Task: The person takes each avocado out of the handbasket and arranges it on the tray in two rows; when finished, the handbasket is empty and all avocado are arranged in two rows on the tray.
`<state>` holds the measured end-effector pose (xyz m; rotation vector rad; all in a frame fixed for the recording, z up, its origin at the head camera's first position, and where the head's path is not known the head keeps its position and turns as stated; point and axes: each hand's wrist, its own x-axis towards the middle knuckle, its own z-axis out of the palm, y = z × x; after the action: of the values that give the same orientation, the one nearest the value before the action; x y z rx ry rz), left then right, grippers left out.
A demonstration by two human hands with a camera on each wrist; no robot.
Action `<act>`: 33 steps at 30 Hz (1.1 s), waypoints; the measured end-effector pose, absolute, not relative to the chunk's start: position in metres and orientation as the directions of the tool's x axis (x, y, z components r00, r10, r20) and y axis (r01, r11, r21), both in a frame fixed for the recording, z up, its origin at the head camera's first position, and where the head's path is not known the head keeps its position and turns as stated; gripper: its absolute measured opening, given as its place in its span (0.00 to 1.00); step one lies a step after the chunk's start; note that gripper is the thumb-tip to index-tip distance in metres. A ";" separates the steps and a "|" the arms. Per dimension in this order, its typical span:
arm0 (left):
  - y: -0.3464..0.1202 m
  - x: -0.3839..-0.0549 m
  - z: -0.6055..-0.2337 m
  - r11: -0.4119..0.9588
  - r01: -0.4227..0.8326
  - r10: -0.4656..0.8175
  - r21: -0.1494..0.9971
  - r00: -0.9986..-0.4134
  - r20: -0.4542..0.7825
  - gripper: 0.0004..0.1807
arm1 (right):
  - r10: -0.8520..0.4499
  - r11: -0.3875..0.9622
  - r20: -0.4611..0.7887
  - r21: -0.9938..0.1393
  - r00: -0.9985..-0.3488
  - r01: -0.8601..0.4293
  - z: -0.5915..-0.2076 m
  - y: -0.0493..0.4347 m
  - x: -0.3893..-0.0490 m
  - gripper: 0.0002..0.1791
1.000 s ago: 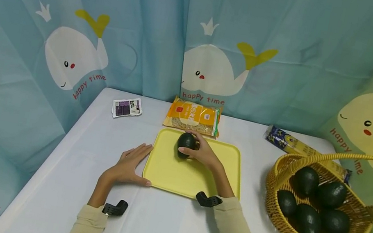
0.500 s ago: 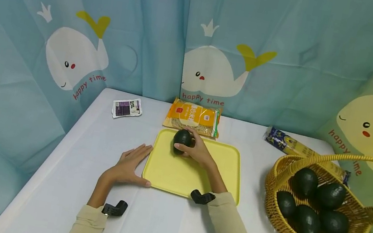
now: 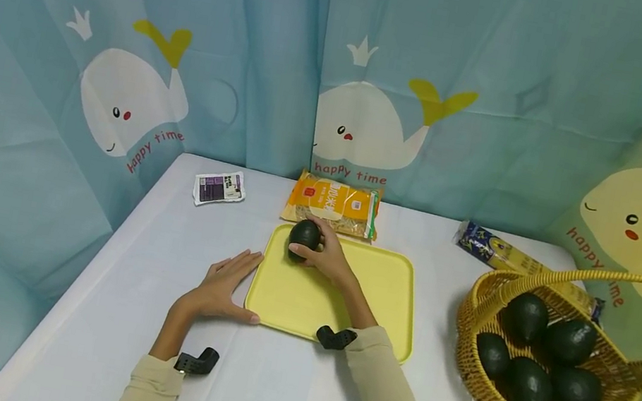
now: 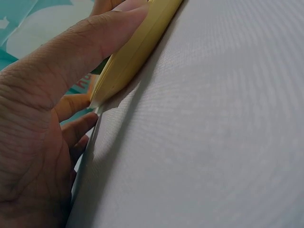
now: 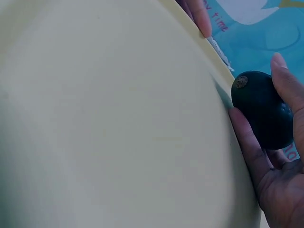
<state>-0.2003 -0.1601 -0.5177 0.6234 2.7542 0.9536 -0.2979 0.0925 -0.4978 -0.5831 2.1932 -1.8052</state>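
Note:
A dark green avocado (image 3: 303, 237) is at the far left part of a yellow tray (image 3: 317, 311). My right hand (image 3: 328, 260) grips it from the right side, thumb and fingers around it. Seen from the right wrist, the avocado (image 5: 261, 107) shows its brown stem scar, and the fingers (image 5: 247, 135) lie along the tray surface. My left hand (image 3: 219, 291) rests at the tray's left edge, fingers extended and thumb at the front left corner. In the left wrist view its thumb (image 4: 90, 47) touches the tray rim (image 4: 130, 57).
On the right stands a wicker basket (image 3: 468, 370) with a tall handle, holding several avocados (image 3: 528, 386). Behind it lies a long noodle-like packet (image 3: 496, 249). An orange bag of grain (image 3: 333, 203) lies behind the tray, and a small purple-and-white packet (image 3: 220, 188) at back left.
My right hand has moved left and slightly away from me across the tray, carrying the avocado toward the far left corner. The left hand has stayed in place.

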 end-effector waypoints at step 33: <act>-0.159 -0.199 -0.518 0.701 0.337 0.439 0.629 -0.898 -0.008 0.66 | -0.385 0.279 0.253 -0.885 -0.888 -0.373 -0.515 0.071 -0.303 0.43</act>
<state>-0.1989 -0.1590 -0.5175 0.6324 2.7502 0.9701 -0.3031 0.0705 -0.5145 -0.7420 2.5039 -1.7275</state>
